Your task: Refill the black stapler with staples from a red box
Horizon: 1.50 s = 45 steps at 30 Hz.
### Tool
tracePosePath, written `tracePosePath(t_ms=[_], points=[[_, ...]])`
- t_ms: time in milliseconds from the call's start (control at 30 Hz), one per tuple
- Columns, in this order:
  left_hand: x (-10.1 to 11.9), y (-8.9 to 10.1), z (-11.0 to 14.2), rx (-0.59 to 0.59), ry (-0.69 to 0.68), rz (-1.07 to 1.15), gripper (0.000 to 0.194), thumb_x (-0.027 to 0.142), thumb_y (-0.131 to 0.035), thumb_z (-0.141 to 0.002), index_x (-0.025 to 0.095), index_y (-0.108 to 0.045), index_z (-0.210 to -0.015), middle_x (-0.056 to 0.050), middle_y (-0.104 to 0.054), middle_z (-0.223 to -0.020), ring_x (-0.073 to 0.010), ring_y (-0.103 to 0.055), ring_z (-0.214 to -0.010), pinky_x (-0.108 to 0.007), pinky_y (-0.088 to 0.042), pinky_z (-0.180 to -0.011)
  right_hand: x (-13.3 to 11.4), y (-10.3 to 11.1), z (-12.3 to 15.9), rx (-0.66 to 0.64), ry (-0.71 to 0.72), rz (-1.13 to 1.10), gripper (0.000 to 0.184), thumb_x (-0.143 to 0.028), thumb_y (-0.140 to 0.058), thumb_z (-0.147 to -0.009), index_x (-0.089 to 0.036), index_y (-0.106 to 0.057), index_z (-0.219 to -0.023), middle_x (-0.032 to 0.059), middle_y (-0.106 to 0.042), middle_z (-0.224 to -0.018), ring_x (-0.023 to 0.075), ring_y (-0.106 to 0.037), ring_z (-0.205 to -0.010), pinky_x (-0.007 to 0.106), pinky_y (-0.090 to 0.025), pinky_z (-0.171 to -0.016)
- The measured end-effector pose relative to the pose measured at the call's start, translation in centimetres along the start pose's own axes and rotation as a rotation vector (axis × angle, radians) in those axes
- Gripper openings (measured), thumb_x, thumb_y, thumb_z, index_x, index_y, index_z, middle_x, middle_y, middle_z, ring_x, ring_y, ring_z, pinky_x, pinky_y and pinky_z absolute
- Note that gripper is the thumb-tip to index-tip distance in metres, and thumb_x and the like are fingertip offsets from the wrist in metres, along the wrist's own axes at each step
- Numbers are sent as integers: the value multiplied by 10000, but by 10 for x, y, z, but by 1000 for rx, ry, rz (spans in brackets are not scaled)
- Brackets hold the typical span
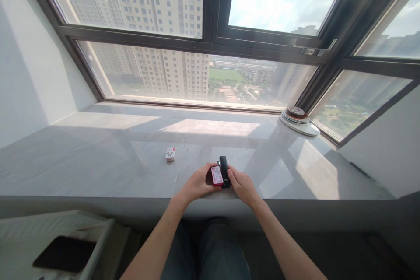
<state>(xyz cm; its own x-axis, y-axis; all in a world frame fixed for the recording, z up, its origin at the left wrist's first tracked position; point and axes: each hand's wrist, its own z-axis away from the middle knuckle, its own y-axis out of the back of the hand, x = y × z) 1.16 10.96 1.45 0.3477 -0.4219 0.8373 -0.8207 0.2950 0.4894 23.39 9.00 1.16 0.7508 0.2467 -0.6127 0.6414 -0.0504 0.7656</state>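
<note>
My left hand [198, 182] is closed around a small red and white box [217, 175], its fingers behind and its thumb at the near side. Right beside that box stands a black stapler [223, 167], gripped at its right side by my right hand [242, 183]. Box and stapler are side by side near the front edge of the sill; whether they rest on it or are held just above, I cannot tell. Farther off to the left, a small white box with a dark picture and red marks [170, 154] sits on the sill, apart from both hands.
The wide grey stone sill [98, 162] ends in a front edge close to my wrists. A stack of round plate-like pieces [299, 121] is in the far right corner by the window frame [210, 48]. Below left is a pale piece of furniture with a dark panel [65, 253].
</note>
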Motion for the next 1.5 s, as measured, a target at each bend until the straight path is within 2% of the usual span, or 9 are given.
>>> tracePosePath(t_ms=[633,767,833,900,967,1067,1167,1367,1500], points=[[2,-2,7,106,-51,-66,806,499,-870,-685,317,-545,-1400,-77,-611,-1328,-289,-566,-1226,-430,-449,-1067,0,6,0,-39,-49,-149,602,-562,-221,-1054,-268,-573,-1444,9,-684,-684,204,-649,-712,284,-441,-706],[-8,23,15,486,31,-313,368,499,-587,-943,271,-609,-1231,-85,-600,-1279,-278,-500,-1263,-455,-349,-1129,2,10,5,-102,-104,-261,746,-668,-410,-980,-181,-431,-1544,-12,-646,-700,193,-613,-706,297,-451,-708],[-24,51,17,764,238,-475,333,485,-439,-1004,226,-602,-1135,-105,-615,-1186,-285,-526,-1190,-468,-356,-1094,0,10,10,-116,-106,-217,937,-703,-590,-873,-160,-329,-1590,-16,-630,-742,185,-593,-694,280,-426,-652],[-43,83,15,883,502,-599,417,518,-373,-1010,183,-562,-1169,-133,-621,-1171,-296,-541,-1153,-440,-408,-1004,-5,10,14,-132,-114,-157,1093,-708,-694,-786,-147,-252,-1614,-14,-617,-769,181,-583,-696,269,-394,-616],[-58,108,8,800,671,-652,481,522,-278,-1025,164,-574,-1151,-145,-662,-1092,-301,-591,-1050,-402,-440,-879,-10,10,16,-153,-131,-112,1166,-699,-737,-748,-150,-201,-1626,-7,-615,-793,182,-585,-713,264,-372,-608],[-67,119,-9,634,662,-666,476,534,-319,-1010,201,-652,-938,-116,-711,-888,-295,-641,-906,-353,-416,-782,-17,12,14,-202,-151,-81,1215,-654,-785,-718,-161,-156,-1633,-1,-630,-814,197,-602,-741,266,-369,-629],[-59,96,-26,467,556,-681,466,535,-378,-999,227,-683,-829,-89,-736,-833,-267,-667,-893,-315,-388,-773,-22,12,9,-206,-136,-71,1178,-582,-822,-697,-184,-205,-1618,17,-676,-863,232,-636,-804,278,-390,-670],[-30,19,-41,229,356,-666,562,528,-289,-1043,250,-741,-857,-63,-780,-922,-205,-697,-887,-288,-382,-794,-33,3,0,-177,-39,-57,732,-486,-792,-748,-290,-508,-1394,24,-741,-1023,269,-687,-933,278,-418,-745],[-20,3,-41,174,331,-675,601,510,-233,-1059,253,-755,-907,-74,-781,-977,-205,-703,-914,-303,-393,-838,-34,-4,-4,-178,-17,-45,723,-482,-800,-738,-282,-517,-1373,26,-749,-1037,269,-696,-935,273,-427,-747]])
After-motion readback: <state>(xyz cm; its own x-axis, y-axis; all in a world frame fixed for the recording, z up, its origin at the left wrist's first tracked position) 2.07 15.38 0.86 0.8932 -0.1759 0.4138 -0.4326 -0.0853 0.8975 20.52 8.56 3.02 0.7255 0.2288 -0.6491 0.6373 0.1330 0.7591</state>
